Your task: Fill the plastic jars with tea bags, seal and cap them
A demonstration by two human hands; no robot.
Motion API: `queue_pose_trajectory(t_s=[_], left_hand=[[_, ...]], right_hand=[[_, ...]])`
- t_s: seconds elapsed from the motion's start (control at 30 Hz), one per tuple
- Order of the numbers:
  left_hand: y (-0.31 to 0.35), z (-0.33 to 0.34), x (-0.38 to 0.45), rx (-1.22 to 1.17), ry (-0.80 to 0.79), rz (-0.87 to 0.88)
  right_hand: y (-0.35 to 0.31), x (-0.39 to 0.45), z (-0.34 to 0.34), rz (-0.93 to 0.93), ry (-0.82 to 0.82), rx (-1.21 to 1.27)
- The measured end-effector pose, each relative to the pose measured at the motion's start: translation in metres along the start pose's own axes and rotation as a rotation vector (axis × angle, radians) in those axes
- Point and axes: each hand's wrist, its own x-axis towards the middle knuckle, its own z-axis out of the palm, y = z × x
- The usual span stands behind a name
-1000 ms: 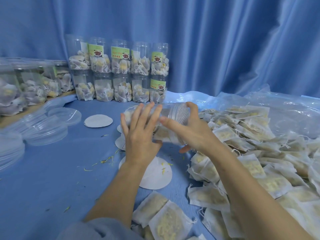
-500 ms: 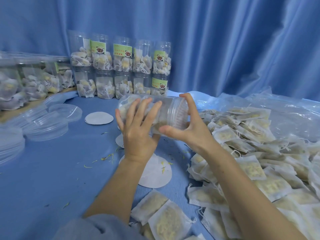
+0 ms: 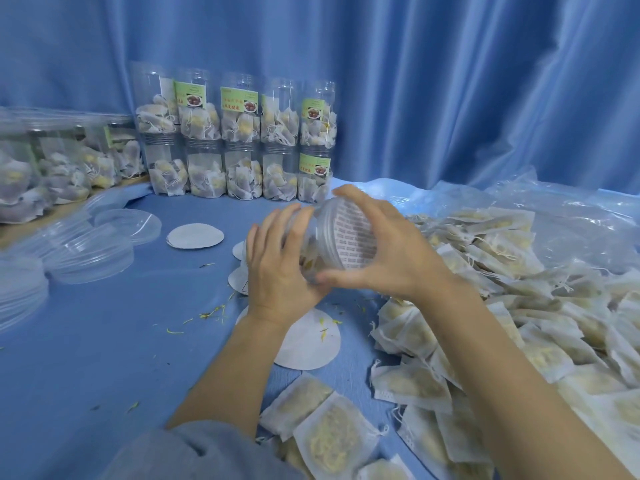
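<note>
Here both hands' fingers curl around the tilted jar (image 3: 322, 237), right hand (image 3: 388, 251) cupping its sealed mouth.

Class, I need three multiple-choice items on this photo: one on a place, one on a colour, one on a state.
1. Where does the loose tea bag pile lie?
A. person's right
B. person's left
C. behind the stacked jars

2. What colour is the tablecloth?
A. red
B. blue
C. white

3. How is the held jar sitting?
A. upright on the cloth
B. tipped sideways in both hands
C. stacked on another

Answers: 1 A, the pile spreads past the right hand. 2 B, plainly blue. 3 B, the left hand and right hand grip it, mouth toward the camera.
</note>
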Motion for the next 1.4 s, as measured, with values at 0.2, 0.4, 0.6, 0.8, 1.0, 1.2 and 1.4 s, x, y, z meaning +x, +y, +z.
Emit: queue_pose_trajectory(t_s=[0.2, 0.4, 0.6, 0.8, 1.0, 1.2, 1.4], left_hand=[[-0.003, 0.01, -0.001, 0.256, 0.147, 0.162], [-0.003, 0.008, -0.004, 0.193, 0.024, 0.053], [-0.002, 0.004, -0.003, 0.143, 0.007, 0.066], [-0.001, 0.006, -0.003, 0.189, 0.021, 0.063], [0.015, -0.01, 0.029, -0.243, -0.182, -0.5], [0.02, -0.061, 0.06, -0.814, -0.305, -0.873], [0.005, -0.14, 0.063, -0.782, -0.342, -0.952]], right_hand=[[-0.012, 0.001, 0.009, 0.65, -0.093, 0.523], [0.004, 0.0, -0.015, 0.136, -0.273, 0.253], [0.011, -0.003, -0.005, 0.079, -0.038, 0.114], [0.014, -0.001, 0.013, 0.317, 0.079, 0.369], [-0.01, 0.006, 0.018, 0.208, 0.255, 0.499], [-0.046, 0.006, 0.002, -0.096, 0.462, 0.447], [-0.098, 0.005, 0.01, -0.197, 0.346, 0.554]])
